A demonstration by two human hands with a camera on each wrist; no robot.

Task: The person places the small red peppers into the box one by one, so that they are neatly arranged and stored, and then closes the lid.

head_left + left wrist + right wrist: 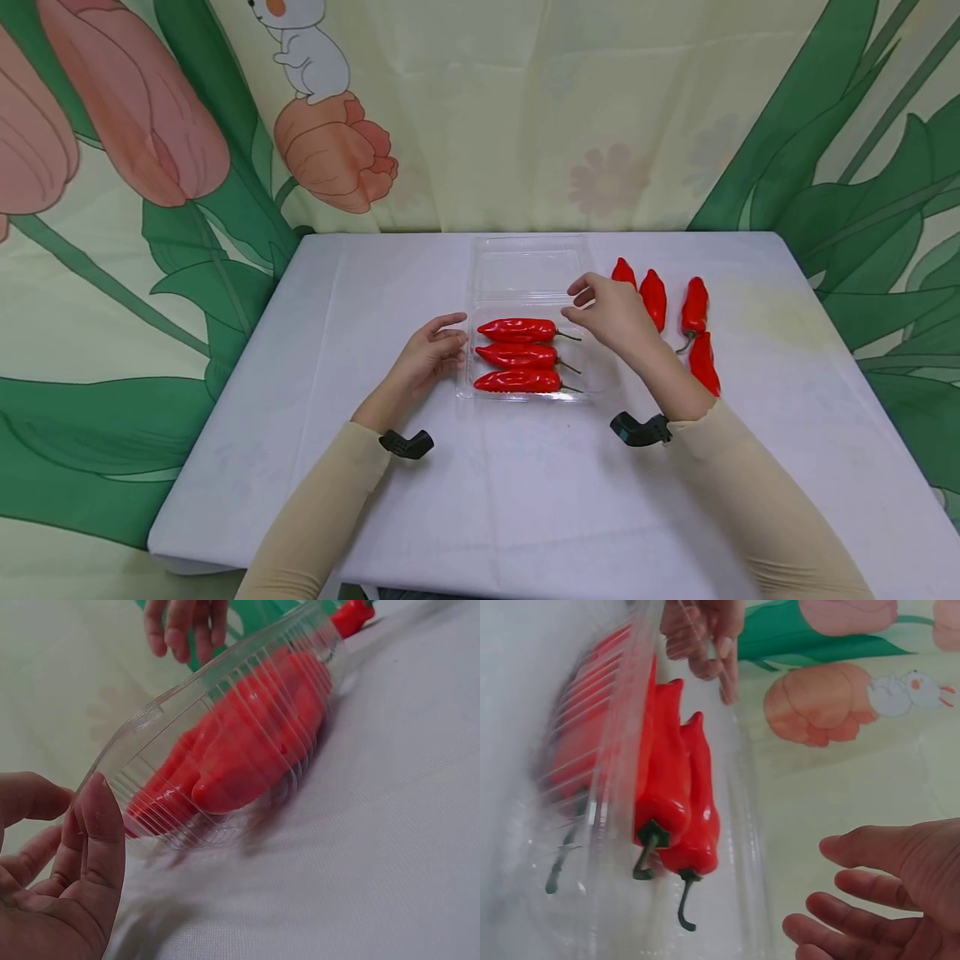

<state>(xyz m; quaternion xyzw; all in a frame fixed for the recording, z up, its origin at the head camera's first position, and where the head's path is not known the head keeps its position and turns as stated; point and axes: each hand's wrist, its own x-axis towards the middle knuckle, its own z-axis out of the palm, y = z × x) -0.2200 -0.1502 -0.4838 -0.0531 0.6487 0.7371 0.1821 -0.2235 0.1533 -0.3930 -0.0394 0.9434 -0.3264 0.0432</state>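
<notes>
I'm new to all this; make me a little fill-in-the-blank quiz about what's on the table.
1. The clear container holds ____ red peppers.
2. Their stems are coloured ____.
3. The left hand is at the container's ____ edge.
4. The right hand is holding ____.

Missing words: three; green; left; nothing.

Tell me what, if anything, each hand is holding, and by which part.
The left hand pinches the clear container by the rim on its left side, between thumb and fingers. The right hand holds nothing.
</notes>
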